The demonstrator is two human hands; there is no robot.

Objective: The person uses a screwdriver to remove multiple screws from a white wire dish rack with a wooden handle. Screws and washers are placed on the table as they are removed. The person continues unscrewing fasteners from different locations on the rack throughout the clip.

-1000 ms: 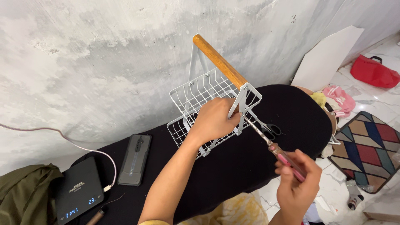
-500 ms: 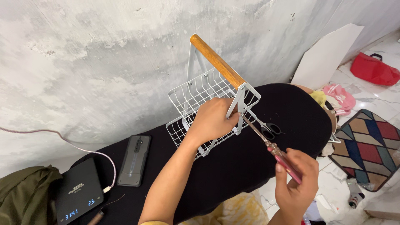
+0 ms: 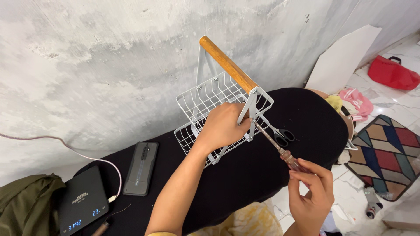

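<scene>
A white two-tier wire rack (image 3: pixel 205 98) with a wooden handle (image 3: pixel 227 64) stands on a table covered in black cloth (image 3: pixel 262 166). My left hand (image 3: pixel 223 126) grips the rack's side by its upright white leg. In my right hand (image 3: pixel 309 192) is a screwdriver (image 3: pixel 275 145) with a reddish handle. Its tip rests against the leg where it meets the upper basket. My right fingers wrap the handle's end.
Black scissors (image 3: pixel 283 134) lie on the cloth just behind the screwdriver. A dark phone (image 3: pixel 141 167) and a small digital scale (image 3: pixel 82 203) with a cable lie at the left. A patterned mat (image 3: pixel 387 155), a red bag (image 3: pixel 391 73) and clothes are on the floor to the right.
My right hand has shifted its grip on the screwdriver handle, covering more of the reddish part. The rack and my left hand stay where they were.
</scene>
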